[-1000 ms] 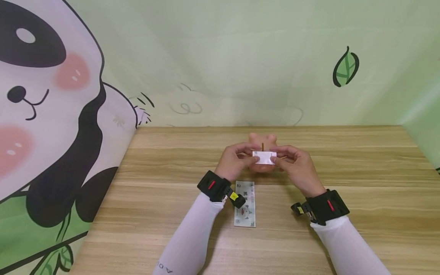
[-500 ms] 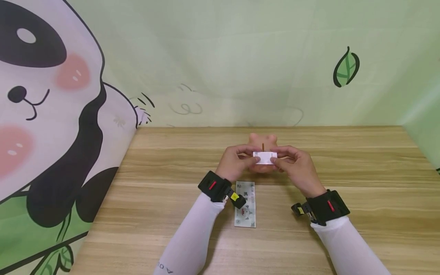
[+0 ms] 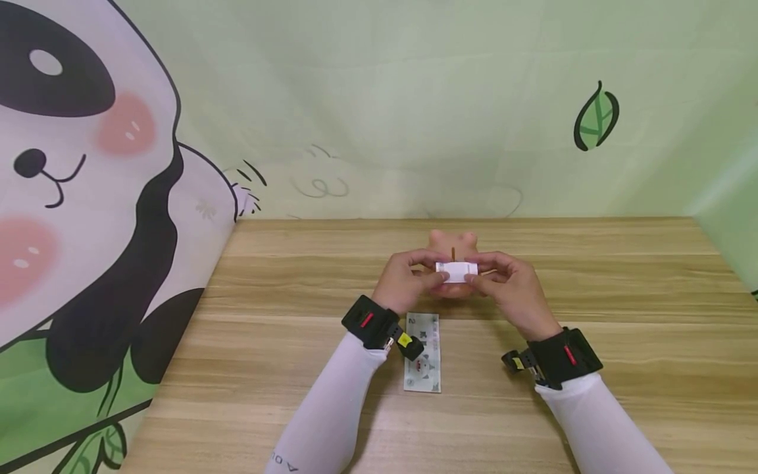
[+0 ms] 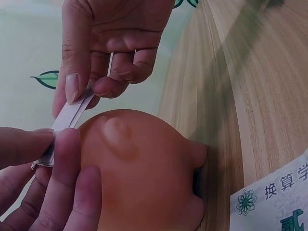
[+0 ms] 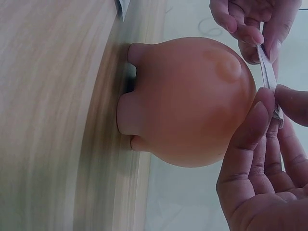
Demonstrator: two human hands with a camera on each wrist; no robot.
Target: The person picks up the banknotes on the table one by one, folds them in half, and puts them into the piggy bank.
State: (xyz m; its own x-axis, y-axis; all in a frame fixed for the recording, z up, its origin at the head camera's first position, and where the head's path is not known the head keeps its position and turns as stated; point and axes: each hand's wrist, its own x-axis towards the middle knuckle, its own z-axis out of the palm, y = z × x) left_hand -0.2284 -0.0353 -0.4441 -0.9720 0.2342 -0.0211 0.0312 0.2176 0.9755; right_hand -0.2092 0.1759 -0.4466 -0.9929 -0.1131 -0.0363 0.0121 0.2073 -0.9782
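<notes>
My left hand (image 3: 404, 282) and right hand (image 3: 517, 289) pinch a small folded banknote (image 3: 456, 272) at its two ends, thumbs on the near side and fingers behind. In the left wrist view the note (image 4: 70, 115) shows as a narrow, layered strip stretched between both hands. Just beneath it stands an orange-pink piggy bank (image 3: 452, 241), its dark slot (image 3: 453, 253) visible right beyond the note's upper edge. The right wrist view has the piggy bank (image 5: 187, 106) upright on stubby feet, with the hands at its top. The hands and note cover its middle in the head view.
A flat greenish banknote (image 3: 423, 368) lies on the wooden table (image 3: 284, 276), partly covered by the left wrist camera (image 3: 408, 343). Behind the table rises a pale green backdrop (image 3: 414, 118) with a printed panda (image 3: 77, 171) at left.
Hands, folded banknote and piggy bank hold almost the same place throughout. The thumbs shift very slightly along the note.
</notes>
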